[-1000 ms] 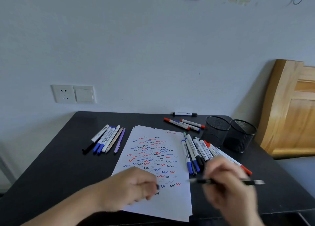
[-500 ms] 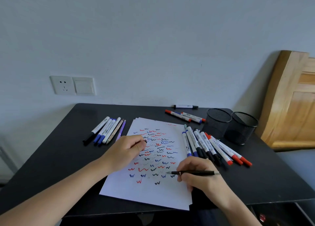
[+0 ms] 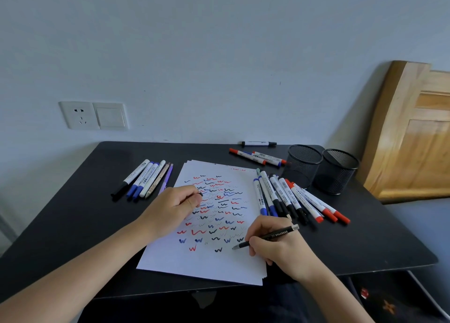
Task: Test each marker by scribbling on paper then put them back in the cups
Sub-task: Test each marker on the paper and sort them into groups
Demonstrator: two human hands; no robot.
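The right hand point(image 3: 275, 247) has its fingers curled round a slim black pen with printed lettering on the barrel point(image 3: 267, 236), in a writing grip. Half a second ago the pen lay almost level over the page; now it is tilted, and its pale tip sits just right of the lowest black squiggle (whether it touches the sheet, I cannot tell). By my reading the scribble for this pen is about to start and its return is still to come.

The left hand point(image 3: 175, 208) rests on the white stack of paper point(image 3: 170, 261), pinching a small black cap point(image 3: 201, 194).

Right of the page lies a fanned row of white-barrelled markers point(image 3: 292, 201). Beyond it, well apart from the pen, stand two black mesh cups point(image 3: 337, 171), both seemingly without markers.
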